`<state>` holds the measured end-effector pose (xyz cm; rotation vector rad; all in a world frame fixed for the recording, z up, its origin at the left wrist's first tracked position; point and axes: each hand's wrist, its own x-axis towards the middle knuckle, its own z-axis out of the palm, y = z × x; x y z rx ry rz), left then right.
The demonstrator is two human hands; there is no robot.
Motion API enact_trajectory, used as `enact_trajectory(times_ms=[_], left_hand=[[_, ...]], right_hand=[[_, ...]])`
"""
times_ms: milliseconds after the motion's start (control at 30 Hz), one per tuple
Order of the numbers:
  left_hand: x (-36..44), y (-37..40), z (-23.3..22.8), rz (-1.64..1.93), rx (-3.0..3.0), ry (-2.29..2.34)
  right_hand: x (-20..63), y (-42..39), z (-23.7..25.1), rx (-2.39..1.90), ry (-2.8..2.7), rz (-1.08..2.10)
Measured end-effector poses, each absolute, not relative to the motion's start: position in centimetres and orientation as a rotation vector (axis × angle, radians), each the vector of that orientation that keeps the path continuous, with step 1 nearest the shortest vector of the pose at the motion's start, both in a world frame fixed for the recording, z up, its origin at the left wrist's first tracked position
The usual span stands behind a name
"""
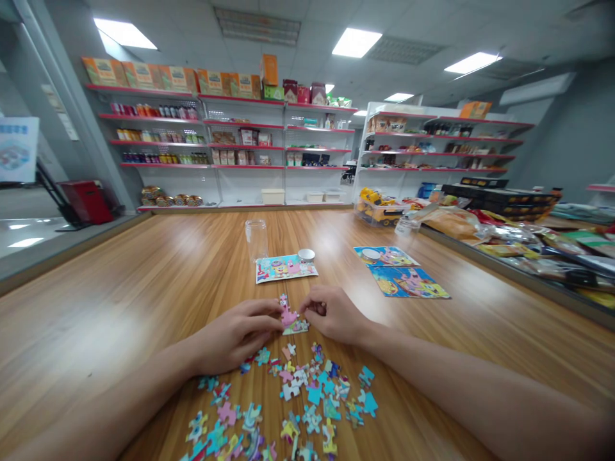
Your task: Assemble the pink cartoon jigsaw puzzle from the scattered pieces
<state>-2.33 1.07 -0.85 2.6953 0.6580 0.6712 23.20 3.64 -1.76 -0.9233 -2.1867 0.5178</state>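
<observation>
Left hand (235,336) and right hand (334,314) pinch the small joined cluster of pink-and-blue cardboard puzzle pieces (291,318) with fingers closed on it, on the wooden tabletop (144,288). Uneven pressure could separate the joints (loose multicoloured pieces (298,397) lie near).

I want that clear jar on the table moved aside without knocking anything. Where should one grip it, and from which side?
Grip the clear jar around its straight wall, probably from its left side: it stands apart on bare table, while the picture card and white lid lie to its right.
</observation>
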Motion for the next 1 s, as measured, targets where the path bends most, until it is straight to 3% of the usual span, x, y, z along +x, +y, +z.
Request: enact_trajectory(times_ms=[1000], left_hand=[[-2.25, 0.98, -0.69, 0.675, 2.729, 0.636]], right_hand=[[23.14, 3.46, -1.24, -0.940, -2.208, 0.534]])
